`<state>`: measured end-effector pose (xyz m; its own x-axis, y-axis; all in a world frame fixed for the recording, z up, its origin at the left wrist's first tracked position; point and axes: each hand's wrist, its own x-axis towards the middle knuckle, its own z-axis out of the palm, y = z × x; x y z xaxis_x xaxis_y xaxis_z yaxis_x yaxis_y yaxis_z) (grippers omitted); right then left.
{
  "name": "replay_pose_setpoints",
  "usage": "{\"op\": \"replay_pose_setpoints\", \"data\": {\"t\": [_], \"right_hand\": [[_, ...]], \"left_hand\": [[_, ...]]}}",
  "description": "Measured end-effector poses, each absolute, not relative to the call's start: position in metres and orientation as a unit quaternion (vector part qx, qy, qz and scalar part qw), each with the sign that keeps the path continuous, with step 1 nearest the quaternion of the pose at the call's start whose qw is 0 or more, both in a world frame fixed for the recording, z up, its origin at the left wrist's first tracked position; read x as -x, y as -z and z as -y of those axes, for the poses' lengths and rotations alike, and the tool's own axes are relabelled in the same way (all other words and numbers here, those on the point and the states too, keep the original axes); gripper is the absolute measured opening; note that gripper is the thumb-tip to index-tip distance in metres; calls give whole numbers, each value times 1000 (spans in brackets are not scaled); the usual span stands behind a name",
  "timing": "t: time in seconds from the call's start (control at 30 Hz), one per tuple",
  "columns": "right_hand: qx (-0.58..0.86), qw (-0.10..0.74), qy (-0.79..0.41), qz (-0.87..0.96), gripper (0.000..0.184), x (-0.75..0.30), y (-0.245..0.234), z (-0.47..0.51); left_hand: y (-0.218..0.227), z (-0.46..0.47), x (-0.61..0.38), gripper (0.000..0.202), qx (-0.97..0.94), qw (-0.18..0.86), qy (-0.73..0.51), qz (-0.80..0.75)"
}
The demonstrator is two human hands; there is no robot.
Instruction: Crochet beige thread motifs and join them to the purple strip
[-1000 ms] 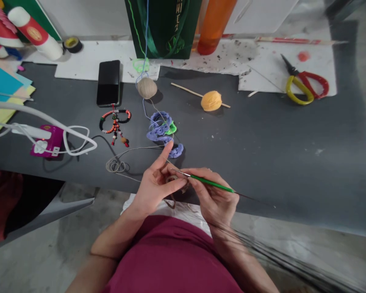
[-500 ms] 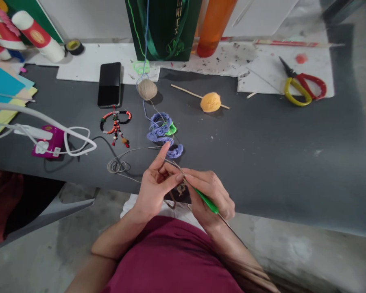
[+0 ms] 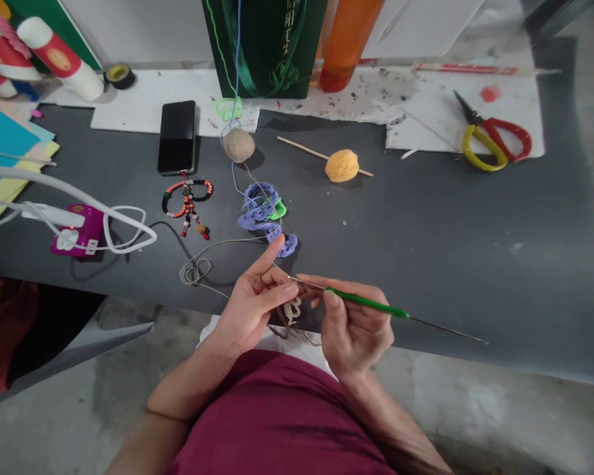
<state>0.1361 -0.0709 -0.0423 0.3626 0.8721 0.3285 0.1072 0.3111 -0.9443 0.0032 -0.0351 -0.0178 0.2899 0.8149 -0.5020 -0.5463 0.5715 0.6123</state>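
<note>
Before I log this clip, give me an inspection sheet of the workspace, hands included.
Surface: dark tabletop, small pale specks.
Job's things: green-handled hook, beige crochet piece, beige yarn ball.
Clutter: phone, beaded bracelet, purple crochet work, yellow yarn ball on a stick, scissors.
Hands: left hand pinches the crochet piece; right hand grips the hook.
Cables: white cables by a magenta adapter, left side.
Surroundings: green bag and orange cylinder beyond the hands; concrete floor below.

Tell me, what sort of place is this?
Probably a craft workspace: the right hand holds a green-handled crochet hook, a beige yarn ball sits on the dark table, and red-and-yellow scissors lie farther right.
</note>
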Motion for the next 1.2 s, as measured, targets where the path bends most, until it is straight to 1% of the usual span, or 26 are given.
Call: {"op": "replay_pose_setpoints", "data": {"t": [0.13, 0.23, 0.3, 0.37, 0.43, 0.53, 0.67, 0.73, 0.87, 0.93, 1.0, 1.1, 1.2], "right_hand": [[499, 648, -341, 464, 7, -140, 36, 68], [474, 652, -421, 416, 2, -144, 33, 63], [453, 642, -490, 377, 5, -147, 33, 60], [433, 629, -543, 348, 8, -147, 35, 58], [418, 632, -560, 336, 11, -143, 39, 58], [417, 662, -533, 323, 12, -135, 43, 58], [442, 668, -529, 281, 10, -132, 42, 57], [450, 666, -529, 271, 8, -135, 40, 57], [458, 663, -510, 300, 4, -139, 40, 58], [461, 657, -499, 327, 3, -140, 41, 59], [463, 651, -484, 357, 5, -140, 42, 60], [471, 643, -421, 433, 11, -141, 39, 61], [459, 628, -288, 559, 24, -142, 37, 60]], "left_hand": [[17, 33, 0, 73, -183, 782, -436, -407], [15, 32, 2, 62, -184, 787, -428, -405], [15, 32, 3, 58, -190, 790, -421, -404], [15, 33, 1, 58, -204, 785, -421, -406], [16, 35, -1, 64, -225, 765, -436, -418], [18, 39, -5, 75, -270, 728, -458, -433], [20, 41, -3, 81, -311, 722, -444, -430], [21, 40, -2, 78, -315, 718, -449, -429], [22, 38, -3, 61, -303, 709, -470, -431], [22, 37, -4, 59, -296, 708, -473, -433], [23, 37, -4, 62, -290, 709, -474, -434], [22, 38, -6, 66, -275, 712, -482, -431], [21, 40, -9, 76, -249, 714, -494, -429]]}}
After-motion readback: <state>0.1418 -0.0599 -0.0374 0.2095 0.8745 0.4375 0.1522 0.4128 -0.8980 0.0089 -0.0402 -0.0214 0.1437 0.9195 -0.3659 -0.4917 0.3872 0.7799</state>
